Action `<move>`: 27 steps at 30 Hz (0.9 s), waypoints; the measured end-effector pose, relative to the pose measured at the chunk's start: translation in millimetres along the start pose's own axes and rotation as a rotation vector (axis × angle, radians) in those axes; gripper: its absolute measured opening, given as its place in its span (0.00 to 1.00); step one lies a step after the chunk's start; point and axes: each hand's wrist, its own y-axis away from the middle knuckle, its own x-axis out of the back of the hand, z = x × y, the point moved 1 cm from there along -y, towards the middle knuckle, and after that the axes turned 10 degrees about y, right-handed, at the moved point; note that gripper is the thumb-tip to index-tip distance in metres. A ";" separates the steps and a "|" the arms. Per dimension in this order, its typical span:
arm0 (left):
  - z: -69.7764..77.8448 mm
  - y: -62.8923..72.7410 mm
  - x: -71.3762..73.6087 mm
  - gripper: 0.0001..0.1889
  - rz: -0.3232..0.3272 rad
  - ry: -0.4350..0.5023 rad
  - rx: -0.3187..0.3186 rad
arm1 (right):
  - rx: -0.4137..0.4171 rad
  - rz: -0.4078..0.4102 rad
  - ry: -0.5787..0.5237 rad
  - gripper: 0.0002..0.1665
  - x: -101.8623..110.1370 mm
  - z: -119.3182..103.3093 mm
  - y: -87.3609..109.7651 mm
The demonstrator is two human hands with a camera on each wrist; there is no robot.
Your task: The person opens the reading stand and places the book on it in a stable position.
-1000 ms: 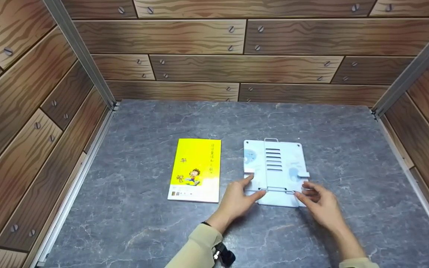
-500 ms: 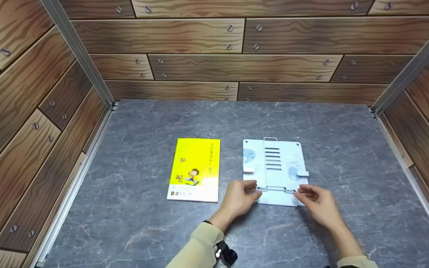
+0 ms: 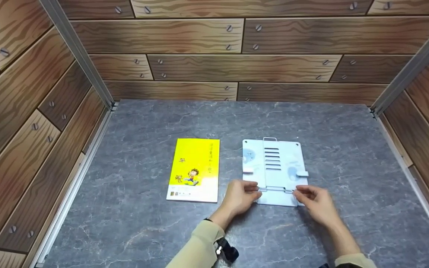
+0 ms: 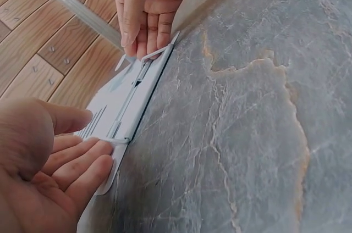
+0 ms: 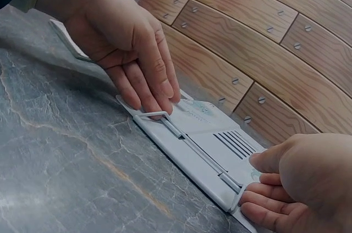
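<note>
A pale blue-white book stand (image 3: pixel 291 158) lies folded flat on the table, slots in its middle and small clips at its sides. Along its front part runs a wire bracket (image 5: pixel 151 115) with bent ends. My left hand (image 3: pixel 238 196) is at the bracket's left end, its fingertips against the wire and its thumb apart from the fingers. At the other end, fingertips of my right hand (image 3: pixel 318 203) touch the wire, fingers loosely bent and thumb free, as the right wrist view shows.
Left of the stand lies a yellow and white book (image 3: pixel 196 160) with a cartoon child on its cover. The grey marbled table (image 3: pixel 155 230) is enclosed by wood-patterned walls (image 3: pixel 184 37) with metal corner posts.
My left hand's fingers have drawn back from the left clip down to the front bracket, closer to the thumb. My right fingers have lowered slightly toward the bracket. The stand and book stay put.
</note>
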 end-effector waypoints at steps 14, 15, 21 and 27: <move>2.1 -6.2 -0.7 0.16 0.021 0.043 0.089 | -0.116 -0.064 -0.088 0.26 3.7 -2.7 -4.4; 2.6 -6.7 -1.0 0.15 0.027 0.039 0.098 | -0.129 -0.073 -0.101 0.26 4.1 -2.8 -4.6; 6.2 -9.7 -2.0 0.09 0.062 -0.029 0.122 | -0.151 -0.073 -0.113 0.24 4.2 -4.6 -5.6; 8.8 -13.8 -1.9 0.05 0.094 -0.103 0.130 | -0.193 -0.066 -0.127 0.22 2.3 -6.2 -9.6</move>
